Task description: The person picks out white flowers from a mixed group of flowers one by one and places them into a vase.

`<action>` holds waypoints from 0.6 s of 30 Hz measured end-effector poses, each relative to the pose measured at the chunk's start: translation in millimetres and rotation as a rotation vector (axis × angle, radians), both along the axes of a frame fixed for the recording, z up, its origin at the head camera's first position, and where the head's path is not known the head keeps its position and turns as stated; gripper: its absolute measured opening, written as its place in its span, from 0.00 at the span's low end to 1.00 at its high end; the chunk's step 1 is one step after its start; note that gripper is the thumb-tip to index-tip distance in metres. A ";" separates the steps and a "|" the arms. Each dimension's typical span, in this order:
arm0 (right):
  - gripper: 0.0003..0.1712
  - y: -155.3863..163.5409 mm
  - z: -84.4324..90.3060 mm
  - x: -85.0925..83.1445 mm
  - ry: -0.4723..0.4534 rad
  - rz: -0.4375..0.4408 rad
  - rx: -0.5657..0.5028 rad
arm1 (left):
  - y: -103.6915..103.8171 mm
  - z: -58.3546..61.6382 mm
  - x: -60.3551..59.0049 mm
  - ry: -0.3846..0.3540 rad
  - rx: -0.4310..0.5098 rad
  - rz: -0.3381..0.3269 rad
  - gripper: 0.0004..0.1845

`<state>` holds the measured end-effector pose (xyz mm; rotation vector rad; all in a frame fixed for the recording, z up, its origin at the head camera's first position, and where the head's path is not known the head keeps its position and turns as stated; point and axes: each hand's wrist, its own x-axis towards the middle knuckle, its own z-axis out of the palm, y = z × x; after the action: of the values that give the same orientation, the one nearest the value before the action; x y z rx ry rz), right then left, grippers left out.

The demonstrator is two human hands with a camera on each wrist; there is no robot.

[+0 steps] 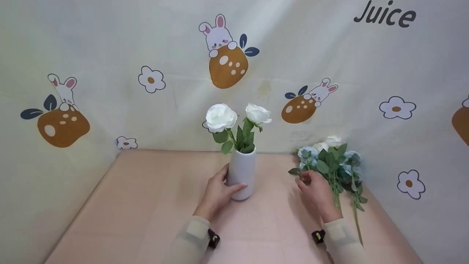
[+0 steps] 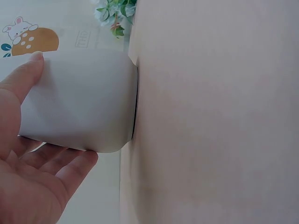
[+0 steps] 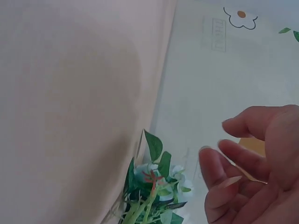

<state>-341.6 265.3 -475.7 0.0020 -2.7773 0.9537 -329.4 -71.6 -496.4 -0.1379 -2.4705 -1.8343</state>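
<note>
A white vase (image 1: 242, 172) stands upright on the table with two white roses in it, a fuller rose (image 1: 221, 117) on the left and a smaller rose (image 1: 258, 114) on the right. My left hand (image 1: 220, 190) grips the vase low on its side, thumb across the front; in the left wrist view the fingers (image 2: 77, 170) curl under its far side. Beside the pile of artificial flowers (image 1: 331, 161) hovers my right hand (image 1: 317, 190). Its fingers are loosely bent with nothing between them, as the right wrist view shows.
Pale blue and white blooms with long green stems (image 1: 357, 223) make up the pile at the table's right edge. A pinkish cloth covers the table (image 1: 146, 205). Behind it hangs a pale backdrop (image 1: 176, 44) printed with rabbits, orange fruit and flowers.
</note>
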 end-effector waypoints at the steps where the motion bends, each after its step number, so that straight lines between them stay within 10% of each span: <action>1: 0.24 1.6 -0.5 0.5 -0.014 -0.008 0.015 | -0.2 -0.2 -0.1 0.000 0.002 -0.002 0.54; 18: 0.35 29.5 -3.5 3.9 -0.231 -0.145 0.246 | 1.0 0.8 -0.5 -0.003 0.019 -0.002 0.54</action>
<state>-337.7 294.8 -479.2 -0.2856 -3.0366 0.6076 -329.9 -70.5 -495.6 -0.1365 -2.4546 -1.8601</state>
